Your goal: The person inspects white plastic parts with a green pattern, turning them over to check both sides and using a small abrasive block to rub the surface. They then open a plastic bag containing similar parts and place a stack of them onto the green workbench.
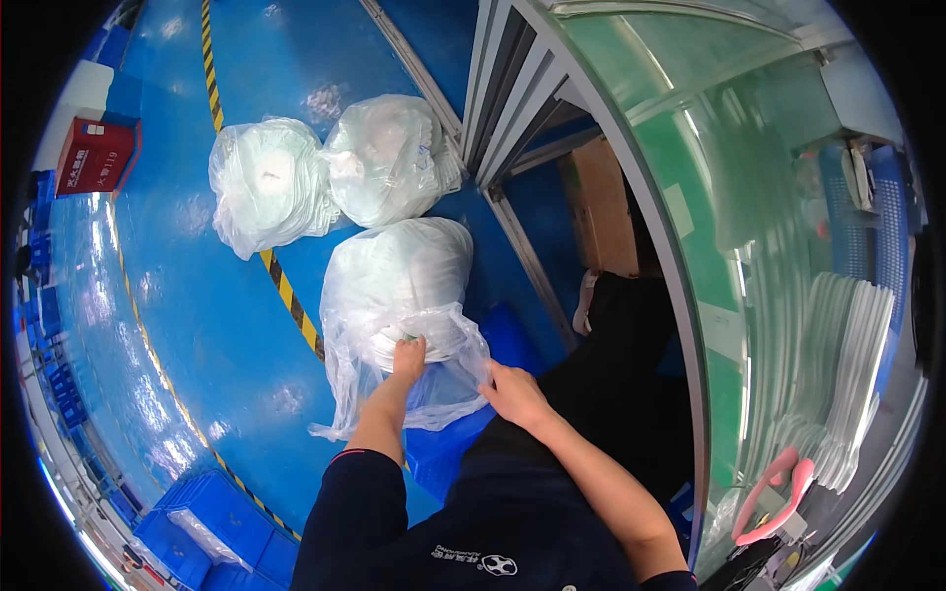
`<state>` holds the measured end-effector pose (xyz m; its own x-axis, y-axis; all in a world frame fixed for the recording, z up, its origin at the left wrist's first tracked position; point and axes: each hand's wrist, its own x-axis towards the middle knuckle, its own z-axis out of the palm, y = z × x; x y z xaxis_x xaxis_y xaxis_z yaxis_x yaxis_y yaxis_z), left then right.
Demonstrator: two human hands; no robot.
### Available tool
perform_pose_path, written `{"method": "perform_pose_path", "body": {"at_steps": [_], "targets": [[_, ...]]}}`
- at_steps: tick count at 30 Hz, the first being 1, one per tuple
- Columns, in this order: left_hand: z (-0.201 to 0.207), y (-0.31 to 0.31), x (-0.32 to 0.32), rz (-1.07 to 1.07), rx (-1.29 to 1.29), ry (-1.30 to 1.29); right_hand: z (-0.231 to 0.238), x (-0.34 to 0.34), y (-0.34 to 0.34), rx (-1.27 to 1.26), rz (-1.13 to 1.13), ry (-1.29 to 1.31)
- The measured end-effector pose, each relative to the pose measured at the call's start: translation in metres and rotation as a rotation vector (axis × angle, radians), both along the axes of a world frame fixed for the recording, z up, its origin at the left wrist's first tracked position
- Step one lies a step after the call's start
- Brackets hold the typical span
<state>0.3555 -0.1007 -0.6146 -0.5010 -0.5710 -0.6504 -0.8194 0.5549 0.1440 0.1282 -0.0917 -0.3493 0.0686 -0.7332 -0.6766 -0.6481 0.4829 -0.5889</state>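
Observation:
In front of me stands a large clear plastic bag [394, 261] filled with a rounded stack of white material. Its mouth hangs loose and crumpled on the side facing me. My left hand [410, 359] reaches into that mouth, its fingers closed against the edge of the white stack [419, 343]; what they grip is hidden. On the right side of the mouth, my right hand [515, 396] pinches the rim of the plastic between thumb and fingers. A blue plastic bin [443, 448] shows partly beneath the bag.
Beyond are two more bags, one on the left [271, 182] and one on the right [384, 158]. A metal-framed glass partition [680, 246] rises close on my right. Blue crates [217, 517] stand at the lower left, and a red box [99, 156] is at the far left.

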Motion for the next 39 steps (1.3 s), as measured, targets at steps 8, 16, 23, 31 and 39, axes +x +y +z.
{"method": "perform_pose_path", "body": {"at_steps": [8,16,23,31,39], "targets": [[0.019,-0.011,-0.008,0.180,-0.024,0.058,0.006,-0.006,0.005,-0.037,-0.022,-0.079],[0.138,-0.024,0.010,0.432,-0.039,0.198,-0.007,-0.013,0.011,-0.068,-0.202,-0.226],[0.269,-0.007,0.005,0.858,-0.023,0.642,-0.007,-0.019,0.015,-0.097,-0.292,-0.172],[0.480,0.006,-0.022,1.078,-0.024,1.012,-0.030,-0.019,0.023,-0.208,-0.213,-0.123],[0.642,-0.011,-0.061,0.813,-0.127,1.438,-0.025,-0.021,0.022,-0.277,-0.145,-0.206]]}}
